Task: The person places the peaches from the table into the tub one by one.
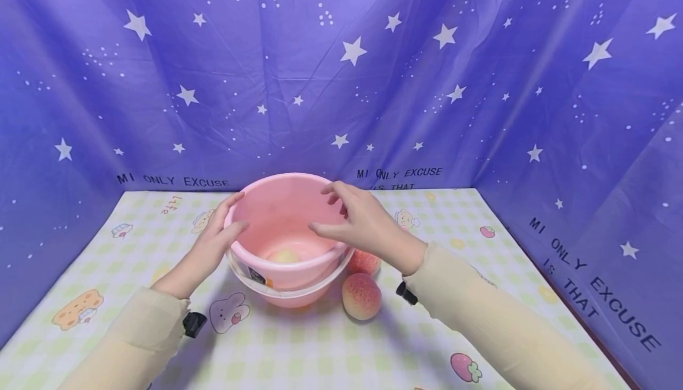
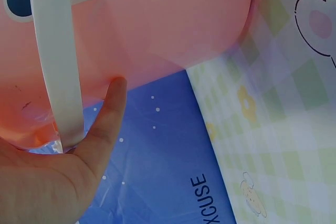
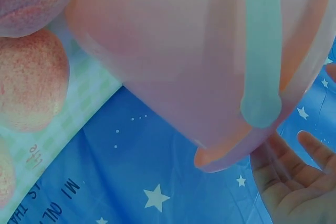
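A pink plastic bucket [image 1: 300, 275] stands on the table, its white handle [image 1: 272, 291] lowered round the front. At its left rim is my left hand [image 1: 213, 239], thumb over the inner side and fingers along the outside. The left wrist view shows one finger [image 2: 116, 90] stretched against the outer wall. My right hand [image 1: 368, 217] is over the right rim, fingers loosely bent and holding nothing. A pale yellow-green round thing [image 1: 285, 256] lies at the bucket's bottom. Red-and-cream peaches [image 1: 362, 297] lie just right of the bucket, one partly hidden by it.
A checked tablecloth [image 1: 165, 259] with cartoon prints covers the table. Purple-blue star-printed curtains [image 1: 299, 64] hang at its back and sides. In the right wrist view several peaches [image 3: 34, 80] sit together beside the bucket.
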A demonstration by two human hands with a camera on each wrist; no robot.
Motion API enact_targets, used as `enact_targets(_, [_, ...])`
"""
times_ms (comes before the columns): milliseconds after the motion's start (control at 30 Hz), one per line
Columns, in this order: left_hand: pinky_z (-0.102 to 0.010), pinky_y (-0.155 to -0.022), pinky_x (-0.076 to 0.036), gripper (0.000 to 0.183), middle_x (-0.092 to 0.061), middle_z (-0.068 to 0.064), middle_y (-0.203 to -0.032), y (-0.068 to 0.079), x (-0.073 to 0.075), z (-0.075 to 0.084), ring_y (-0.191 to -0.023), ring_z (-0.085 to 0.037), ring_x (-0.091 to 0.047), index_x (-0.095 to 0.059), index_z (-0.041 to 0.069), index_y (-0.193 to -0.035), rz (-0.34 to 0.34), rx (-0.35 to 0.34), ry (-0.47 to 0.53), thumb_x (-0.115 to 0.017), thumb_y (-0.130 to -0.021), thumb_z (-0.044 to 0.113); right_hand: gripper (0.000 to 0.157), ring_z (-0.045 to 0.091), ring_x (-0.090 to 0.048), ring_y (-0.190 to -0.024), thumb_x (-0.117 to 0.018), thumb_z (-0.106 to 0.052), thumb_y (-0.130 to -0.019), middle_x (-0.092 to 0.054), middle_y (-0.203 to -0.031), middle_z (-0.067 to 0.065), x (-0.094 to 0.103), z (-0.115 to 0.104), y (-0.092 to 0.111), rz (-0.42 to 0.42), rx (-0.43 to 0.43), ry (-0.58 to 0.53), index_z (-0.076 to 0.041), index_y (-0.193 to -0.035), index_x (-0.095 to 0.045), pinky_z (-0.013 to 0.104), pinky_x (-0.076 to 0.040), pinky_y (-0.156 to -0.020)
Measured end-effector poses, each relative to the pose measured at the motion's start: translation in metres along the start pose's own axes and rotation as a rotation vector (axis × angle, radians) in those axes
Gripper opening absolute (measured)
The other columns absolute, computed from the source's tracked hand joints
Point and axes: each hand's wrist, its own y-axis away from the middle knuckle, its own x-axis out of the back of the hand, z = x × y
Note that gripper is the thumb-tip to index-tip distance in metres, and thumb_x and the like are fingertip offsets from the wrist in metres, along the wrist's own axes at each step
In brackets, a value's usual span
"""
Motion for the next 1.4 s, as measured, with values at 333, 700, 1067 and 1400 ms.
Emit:
enact_targets(333, [-0.074, -0.115, -0.007, 0.069, -0.008, -0.017, -0.166, 0.000, 0.000, -0.001, -0.152, -0.041, -0.004, -0.017, 0.018, -0.159, -0.002, -0.001, -0.002, -0.047, -0.098, 0.029, 0.055, 0.017, -0.059, -0.085, -0.077, -0.039, -0.082, -0.065, -0.107, 0.003, 0.002, 0.004, 0.010, 0.043, 0.035, -0.002, -0.012, -0.125, -0.058, 0.029, -0.051, -0.076])
enact_targets(700, [-0.073, -0.115, -0.006, 0.069, -0.007, -0.016, -0.166, 0.001, -0.001, 0.000, -0.152, -0.041, -0.002, -0.016, 0.017, -0.159, -0.007, 0.003, 0.008, -0.046, -0.098, 0.028, 0.051, 0.020, -0.061, -0.086, -0.079, -0.036, -0.081, -0.065, -0.105, 0.004, 0.012, 0.004, 0.020, 0.086, 0.018, -0.015, -0.014, -0.122, -0.059, 0.030, -0.051, -0.074])
enact_targets(1067, [-0.074, -0.115, -0.005, 0.069, -0.006, -0.015, -0.166, 0.000, -0.002, 0.001, -0.153, -0.040, -0.001, -0.015, 0.017, -0.159, -0.008, 0.007, 0.011, -0.046, -0.098, 0.028, 0.050, 0.019, -0.058, -0.085, -0.080, -0.034, -0.081, -0.067, -0.106, 0.006, 0.021, 0.010, 0.030, 0.118, 0.024, -0.037, -0.016, -0.122, -0.059, 0.032, -0.050, -0.075])
enact_targets(1400, [-0.073, -0.115, -0.005, 0.068, -0.007, -0.015, -0.166, 0.001, 0.000, 0.002, -0.153, -0.040, -0.002, -0.017, 0.017, -0.159, -0.001, 0.012, -0.004, -0.045, -0.098, 0.027, 0.053, 0.015, -0.058, -0.083, -0.082, -0.034, -0.079, -0.065, -0.103, 0.003, 0.025, 0.019, 0.037, 0.162, 0.041, -0.031, -0.016, -0.125, -0.061, 0.032, -0.052, -0.076])
